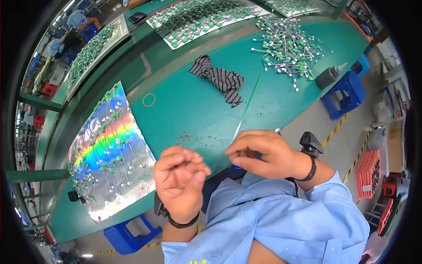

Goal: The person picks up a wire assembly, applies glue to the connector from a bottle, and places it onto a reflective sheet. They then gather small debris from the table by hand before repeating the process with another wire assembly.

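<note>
My left hand [179, 180] is curled into a loose fist over the near edge of the green table [193, 110]; I cannot tell if anything is in it. My right hand [263, 152] is beside it, fingers bent and pinched together toward the left hand, with a thin pale strip [247, 108] running from its fingertips up across the table. Both wrists wear black bands. A shiny iridescent sheet [112, 145] with rows of small green-tipped wired parts lies to the left of my left hand.
A striped grey cloth [220, 78] lies mid-table. A heap of loose wired parts [288, 46] sits far right, near a dark glue bottle [329, 75]. More sheets of parts [198, 17] lie at the back. Blue stools [345, 94] stand beside the table.
</note>
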`<state>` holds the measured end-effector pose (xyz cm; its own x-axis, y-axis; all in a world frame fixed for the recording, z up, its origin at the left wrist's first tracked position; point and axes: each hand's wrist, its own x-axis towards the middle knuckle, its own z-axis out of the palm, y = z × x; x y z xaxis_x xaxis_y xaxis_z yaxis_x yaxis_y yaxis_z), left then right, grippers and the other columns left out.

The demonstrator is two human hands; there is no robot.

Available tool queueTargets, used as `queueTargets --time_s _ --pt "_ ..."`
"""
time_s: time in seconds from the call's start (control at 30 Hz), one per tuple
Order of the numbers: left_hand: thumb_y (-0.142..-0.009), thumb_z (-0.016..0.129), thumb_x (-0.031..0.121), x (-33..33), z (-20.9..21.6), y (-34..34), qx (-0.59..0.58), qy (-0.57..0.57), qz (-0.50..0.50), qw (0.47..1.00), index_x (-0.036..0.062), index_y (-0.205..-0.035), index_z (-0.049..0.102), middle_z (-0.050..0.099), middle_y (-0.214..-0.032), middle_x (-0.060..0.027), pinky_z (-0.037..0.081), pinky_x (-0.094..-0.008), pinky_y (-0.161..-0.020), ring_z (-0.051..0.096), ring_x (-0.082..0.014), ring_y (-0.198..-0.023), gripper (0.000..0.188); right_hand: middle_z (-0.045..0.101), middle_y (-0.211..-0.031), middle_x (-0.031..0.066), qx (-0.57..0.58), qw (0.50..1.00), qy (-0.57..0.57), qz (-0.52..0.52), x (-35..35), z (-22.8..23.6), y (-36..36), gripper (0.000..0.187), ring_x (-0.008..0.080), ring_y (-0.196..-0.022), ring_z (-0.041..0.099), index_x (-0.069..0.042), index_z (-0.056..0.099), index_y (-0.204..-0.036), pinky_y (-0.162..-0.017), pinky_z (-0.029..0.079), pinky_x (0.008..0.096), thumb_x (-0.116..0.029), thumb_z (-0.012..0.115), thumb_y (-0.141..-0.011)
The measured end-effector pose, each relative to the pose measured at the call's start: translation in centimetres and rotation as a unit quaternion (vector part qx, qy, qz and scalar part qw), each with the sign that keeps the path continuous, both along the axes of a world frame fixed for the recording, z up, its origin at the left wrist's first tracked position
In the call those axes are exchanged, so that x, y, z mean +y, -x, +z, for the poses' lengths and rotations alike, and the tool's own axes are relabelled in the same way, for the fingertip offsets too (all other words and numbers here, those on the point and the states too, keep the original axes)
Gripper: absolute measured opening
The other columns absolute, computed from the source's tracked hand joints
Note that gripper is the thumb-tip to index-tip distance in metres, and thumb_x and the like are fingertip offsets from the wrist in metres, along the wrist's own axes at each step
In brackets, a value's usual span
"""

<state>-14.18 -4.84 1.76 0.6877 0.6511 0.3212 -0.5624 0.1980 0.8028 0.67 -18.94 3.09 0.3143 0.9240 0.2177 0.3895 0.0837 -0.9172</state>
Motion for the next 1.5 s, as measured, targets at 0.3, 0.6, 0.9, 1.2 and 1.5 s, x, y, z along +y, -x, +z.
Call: queueTargets --time_s 0.3,0.6,0.9,1.2,1.5 --pt "-0.077 0.049 -0.021 -3.2 1.4 -3.4 0.039 -0.152 -0.027 0.987 -0.0014 -0.116 0.044 0.040 -0.119 -0.0165 0.056 -0.0372 -0.083 0.054 -0.0276 -0.108 0.044 0.063 -0.085 0.0078 -0.052 0.982 -0.175 -0.043 -1.1 0.1 -1.4 0.022 0.0161 -0.064 0.059 -0.004 0.063 -0.096 -0.050 0.046 0.0262 -0.003 0.070 -0.076" --pt "-0.080 0.051 -0.013 -4.4 1.4 -4.0 0.162 -0.300 -0.039 0.939 0.0009 -0.119 0.044 0.038 -0.127 -0.0161 0.056 -0.0348 -0.082 0.052 -0.0289 -0.115 0.042 0.058 -0.081 0.0048 -0.314 0.937 -0.144 -0.059 -2.5 -1.1 -3.4 0.017 0.0203 -0.069 0.057 -0.004 0.063 -0.088 -0.050 0.046 0.0299 -0.006 0.069 -0.072" --pt "-0.080 0.050 -0.014 -5.3 1.8 -5.6 0.216 -0.234 -0.121 0.940 -0.0018 -0.118 0.046 0.037 -0.128 -0.0164 0.054 -0.0343 -0.085 0.051 -0.0292 -0.116 0.040 0.052 -0.073 0.0056 -0.265 0.957 -0.104 -0.056 -4.2 -2.6 -3.5 0.013 0.0215 -0.068 0.055 -0.005 0.057 -0.081 -0.052 0.046 0.0320 -0.008 0.065 -0.073" --pt "-0.082 0.054 -0.008 -5.1 1.3 -5.6 0.241 -0.227 -0.091 0.939 0.0000 -0.119 0.047 0.038 -0.128 -0.0157 0.054 -0.0338 -0.086 0.048 -0.0283 -0.119 0.038 0.055 -0.075 0.0090 -0.257 0.964 -0.035 -0.050 -3.3 -3.9 -3.3 0.015 0.0263 -0.070 0.058 -0.006 0.055 -0.080 -0.057 0.047 0.0374 -0.009 0.065 -0.070" --pt "-0.082 0.049 -0.014 -4.2 0.8 -5.0 0.213 -0.170 -0.153 0.950 0.0022 -0.119 0.047 0.037 -0.129 -0.0124 0.049 -0.0348 -0.093 0.045 -0.0238 -0.122 0.040 0.058 -0.071 0.0079 -0.123 0.988 0.038 -0.088 -4.8 -2.9 -4.2 0.012 0.0252 -0.058 0.057 -0.005 0.055 -0.074 -0.052 0.046 0.0334 -0.002 0.066 -0.070"
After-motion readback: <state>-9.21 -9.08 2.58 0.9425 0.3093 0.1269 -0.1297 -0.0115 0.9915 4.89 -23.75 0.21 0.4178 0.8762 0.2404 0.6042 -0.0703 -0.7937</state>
